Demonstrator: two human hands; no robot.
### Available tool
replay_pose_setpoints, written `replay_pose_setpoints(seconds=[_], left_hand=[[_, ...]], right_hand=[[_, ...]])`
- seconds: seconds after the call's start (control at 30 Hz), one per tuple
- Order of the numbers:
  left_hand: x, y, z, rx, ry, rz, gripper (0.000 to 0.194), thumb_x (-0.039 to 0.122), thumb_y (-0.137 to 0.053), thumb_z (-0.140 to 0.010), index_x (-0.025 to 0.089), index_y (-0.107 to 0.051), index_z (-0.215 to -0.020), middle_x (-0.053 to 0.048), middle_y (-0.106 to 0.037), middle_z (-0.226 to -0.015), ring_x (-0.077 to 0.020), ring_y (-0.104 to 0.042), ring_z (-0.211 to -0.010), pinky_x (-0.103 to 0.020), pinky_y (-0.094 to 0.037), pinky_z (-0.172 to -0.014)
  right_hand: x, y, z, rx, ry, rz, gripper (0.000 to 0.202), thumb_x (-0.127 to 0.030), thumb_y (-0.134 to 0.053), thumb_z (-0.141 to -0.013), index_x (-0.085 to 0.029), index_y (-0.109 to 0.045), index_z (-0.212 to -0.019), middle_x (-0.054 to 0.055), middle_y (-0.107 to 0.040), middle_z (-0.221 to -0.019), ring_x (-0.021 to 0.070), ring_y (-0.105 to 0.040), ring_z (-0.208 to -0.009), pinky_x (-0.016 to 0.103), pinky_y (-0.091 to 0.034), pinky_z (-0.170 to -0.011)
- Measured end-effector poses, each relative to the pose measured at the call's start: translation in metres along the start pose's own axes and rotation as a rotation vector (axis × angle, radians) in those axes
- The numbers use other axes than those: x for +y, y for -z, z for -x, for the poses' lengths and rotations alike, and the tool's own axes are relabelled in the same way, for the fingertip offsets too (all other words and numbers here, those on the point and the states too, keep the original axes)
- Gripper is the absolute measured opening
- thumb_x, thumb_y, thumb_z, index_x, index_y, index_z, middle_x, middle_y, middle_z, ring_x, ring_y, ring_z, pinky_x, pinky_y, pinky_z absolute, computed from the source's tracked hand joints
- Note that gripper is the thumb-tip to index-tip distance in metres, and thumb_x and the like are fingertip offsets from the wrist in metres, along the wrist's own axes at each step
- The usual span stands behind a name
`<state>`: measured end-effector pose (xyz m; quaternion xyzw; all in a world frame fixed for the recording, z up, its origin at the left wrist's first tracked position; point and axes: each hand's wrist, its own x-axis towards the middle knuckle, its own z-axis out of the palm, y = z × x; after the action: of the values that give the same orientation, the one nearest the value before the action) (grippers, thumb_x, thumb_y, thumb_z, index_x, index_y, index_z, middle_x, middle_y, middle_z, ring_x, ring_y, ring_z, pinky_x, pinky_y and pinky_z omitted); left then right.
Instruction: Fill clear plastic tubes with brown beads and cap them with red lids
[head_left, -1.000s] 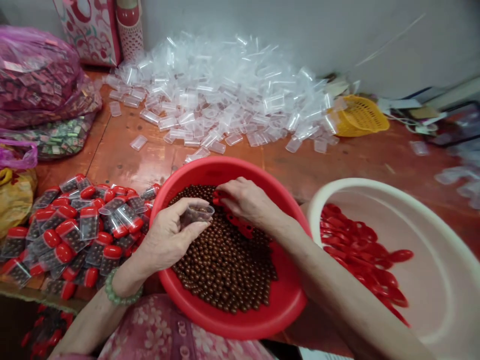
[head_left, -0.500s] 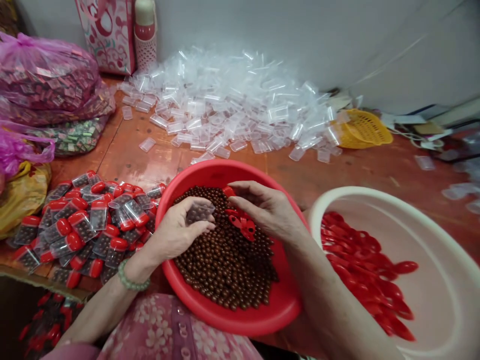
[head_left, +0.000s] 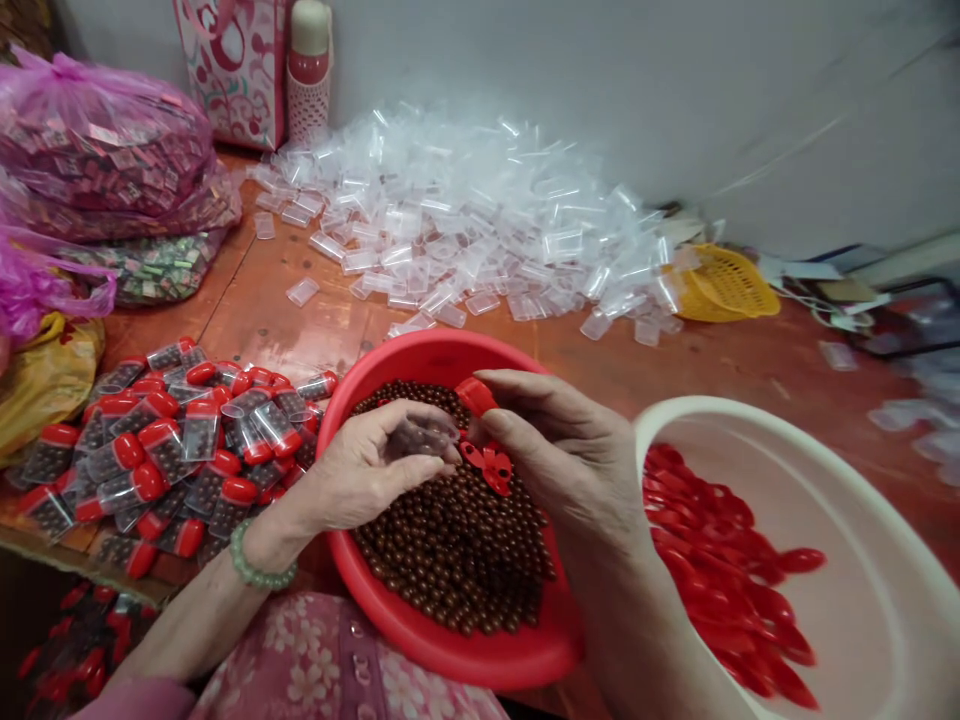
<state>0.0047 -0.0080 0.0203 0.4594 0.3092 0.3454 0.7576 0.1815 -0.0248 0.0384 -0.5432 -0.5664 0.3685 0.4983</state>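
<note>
Holding one clear container (head_left: pixel 421 437) in the left hand (head_left: pixel 367 466), with fingers curled part-way around its sides; pinching one red cap (head_left: pixel 475 395) between the thumb and fingers of the right hand (head_left: pixel 577 450), just beside the container; positioning both above one red tub (head_left: pixel 450 350) of brown balls (head_left: pixel 465 560), too many to count, with a few red pieces (head_left: pixel 496 470) lying on top; showing dozens of red-capped containers (head_left: pixel 201 430) to the left on the counter (head_left: pixel 247 300), one white tub (head_left: pixel 862 600) of uncounted red spoon-shaped pieces (head_left: pixel 720 560) to the right and one yellow basket (head_left: pixel 724 282) behind
</note>
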Motion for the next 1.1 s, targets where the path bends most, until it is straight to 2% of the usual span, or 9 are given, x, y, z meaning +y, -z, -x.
replay_pose_setpoints(seconds=[0.27,0.5,0.67,0.8,0.9,1.0,1.1], left_hand=[[-0.006,0.000,-0.005,-0.011,-0.047,-0.082,0.023,0.014,-0.058,-0.083,0.016,-0.060,-0.106,-0.004,-0.065,-0.099,-0.0143,-0.061,-0.093,-0.029,-0.046,-0.089],[-0.012,0.001,-0.009,-0.025,-0.077,-0.074,0.024,0.018,-0.059,-0.084,0.015,-0.063,-0.108,-0.004,-0.065,-0.099,-0.0159,-0.060,-0.092,-0.032,-0.046,-0.093],[-0.015,0.005,-0.011,-0.011,-0.051,-0.035,0.022,0.017,-0.061,-0.081,0.015,-0.063,-0.104,-0.003,-0.065,-0.097,-0.0155,-0.060,-0.091,-0.032,-0.046,-0.090],[-0.012,0.008,-0.012,-0.003,0.088,0.031,0.017,0.017,-0.061,-0.079,0.014,-0.060,-0.096,-0.001,-0.062,-0.081,-0.0121,-0.059,-0.076,-0.028,-0.047,-0.076],[-0.009,0.009,-0.013,-0.001,0.155,0.063,0.015,0.016,-0.061,-0.079,0.013,-0.059,-0.094,0.000,-0.061,-0.077,-0.0107,-0.058,-0.073,-0.026,-0.047,-0.073],[-0.010,0.009,-0.013,-0.003,0.155,0.145,0.017,0.017,-0.065,-0.076,0.013,-0.059,-0.091,0.000,-0.061,-0.079,-0.0094,-0.058,-0.071,-0.024,-0.046,-0.069],[-0.013,0.011,-0.014,0.026,0.123,0.271,0.020,0.020,-0.072,-0.072,0.012,-0.061,-0.087,-0.001,-0.061,-0.082,-0.0085,-0.057,-0.072,-0.022,-0.045,-0.070]], right_hand=[[-0.003,-0.006,0.004,0.006,0.088,0.100,0.019,-0.023,-0.069,-0.083,-0.028,-0.073,-0.101,0.002,-0.075,-0.098,0.0187,-0.070,-0.089,0.038,-0.058,-0.085],[0.001,-0.012,0.003,-0.066,0.160,0.135,0.020,-0.019,-0.068,-0.084,-0.029,-0.074,-0.100,0.002,-0.075,-0.096,0.0173,-0.070,-0.088,0.034,-0.059,-0.081],[0.005,-0.014,0.001,-0.054,0.084,0.119,0.017,-0.021,-0.069,-0.083,-0.027,-0.075,-0.097,0.003,-0.075,-0.096,0.0177,-0.070,-0.088,0.035,-0.059,-0.082],[0.010,-0.015,-0.004,-0.063,-0.025,0.090,0.013,-0.023,-0.070,-0.082,-0.026,-0.076,-0.092,0.001,-0.075,-0.090,0.0159,-0.070,-0.082,0.031,-0.058,-0.077],[0.013,-0.014,-0.006,-0.101,-0.053,0.081,0.010,-0.025,-0.070,-0.082,-0.025,-0.075,-0.091,0.002,-0.075,-0.088,0.0157,-0.069,-0.080,0.030,-0.058,-0.074],[0.014,-0.011,-0.008,-0.151,0.016,0.170,0.012,-0.028,-0.065,-0.086,-0.024,-0.074,-0.093,0.003,-0.074,-0.090,0.0169,-0.069,-0.081,0.031,-0.057,-0.074],[0.014,-0.008,-0.009,-0.259,0.167,0.312,0.024,-0.035,-0.066,-0.085,-0.023,-0.069,-0.106,0.007,-0.072,-0.100,0.0207,-0.068,-0.091,0.036,-0.056,-0.081]])
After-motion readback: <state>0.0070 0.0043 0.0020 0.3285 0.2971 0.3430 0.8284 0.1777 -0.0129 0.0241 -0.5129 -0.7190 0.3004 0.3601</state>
